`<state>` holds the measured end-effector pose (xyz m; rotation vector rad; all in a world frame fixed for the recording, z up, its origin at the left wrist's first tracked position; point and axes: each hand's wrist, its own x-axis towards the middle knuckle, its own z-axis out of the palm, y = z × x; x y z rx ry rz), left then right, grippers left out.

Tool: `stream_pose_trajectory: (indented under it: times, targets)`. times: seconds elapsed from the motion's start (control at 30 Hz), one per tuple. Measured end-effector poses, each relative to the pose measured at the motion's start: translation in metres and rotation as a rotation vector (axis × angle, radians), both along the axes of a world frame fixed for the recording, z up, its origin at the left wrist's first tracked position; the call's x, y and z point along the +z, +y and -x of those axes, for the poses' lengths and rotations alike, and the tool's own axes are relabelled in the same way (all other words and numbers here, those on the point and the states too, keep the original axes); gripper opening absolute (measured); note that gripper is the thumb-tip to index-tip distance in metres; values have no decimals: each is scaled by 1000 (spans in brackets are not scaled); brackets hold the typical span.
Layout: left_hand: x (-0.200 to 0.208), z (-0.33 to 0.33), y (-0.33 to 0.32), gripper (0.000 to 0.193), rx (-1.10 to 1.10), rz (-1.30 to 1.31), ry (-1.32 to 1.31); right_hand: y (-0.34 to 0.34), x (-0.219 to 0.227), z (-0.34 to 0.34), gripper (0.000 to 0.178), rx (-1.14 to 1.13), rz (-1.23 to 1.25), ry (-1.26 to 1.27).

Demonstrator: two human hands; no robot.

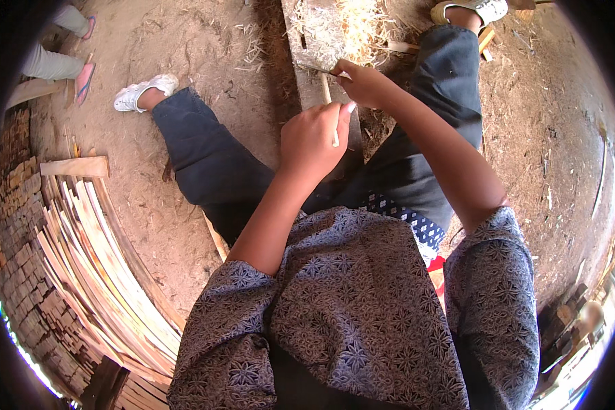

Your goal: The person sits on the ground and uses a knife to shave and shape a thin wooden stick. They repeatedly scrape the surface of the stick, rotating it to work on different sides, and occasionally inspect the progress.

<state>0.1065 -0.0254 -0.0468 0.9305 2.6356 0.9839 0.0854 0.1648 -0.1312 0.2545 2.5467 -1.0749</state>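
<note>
My left hand [314,139] is closed around a thin pale wooden stick [326,90]. One end of the stick sticks out beyond the fist over the plank, and the other end shows below the fingers. Just beyond and to the right, my right hand [363,83] grips a knife [313,66], its handle hidden in the fingers and its narrow blade pointing left across the far end of the stick. Whether the blade touches the stick I cannot tell. Beneath both hands runs a worn wooden plank [309,42] between my legs.
Curly wood shavings [362,31] heap on the plank's far end and the dirt floor. A bundle of long wooden strips [109,253] lies at left beside stacked wood pieces [20,225]. Another person's sandalled foot [85,83] is at upper left. More timber [572,324] lies at lower right.
</note>
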Motion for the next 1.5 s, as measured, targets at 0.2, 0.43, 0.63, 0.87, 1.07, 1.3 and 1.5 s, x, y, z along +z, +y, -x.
stream_pose_trajectory:
  times: [0.2,0.43,0.63,0.87,1.07,1.3,1.5]
  targets:
    - [6,1,-3,27,-73,46,9,3,80,-75,23,84,160,128]
    - [5,-1,1,26,-106,131,14,7,34,-35,24,126,32,67]
    - [10,4,-2,26,-99,103,28,2,44,-28,24,154,27,74]
    - [9,-1,-1,28,-114,104,32,2,94,-72,23,114,86,1]
    - [6,3,1,29,-91,55,23,6,33,-28,23,99,5,63]
    - [13,0,7,30,-87,175,26,-1,52,-49,22,73,48,108]
    - [20,0,8,31,-103,194,31,13,72,-76,20,90,67,117]
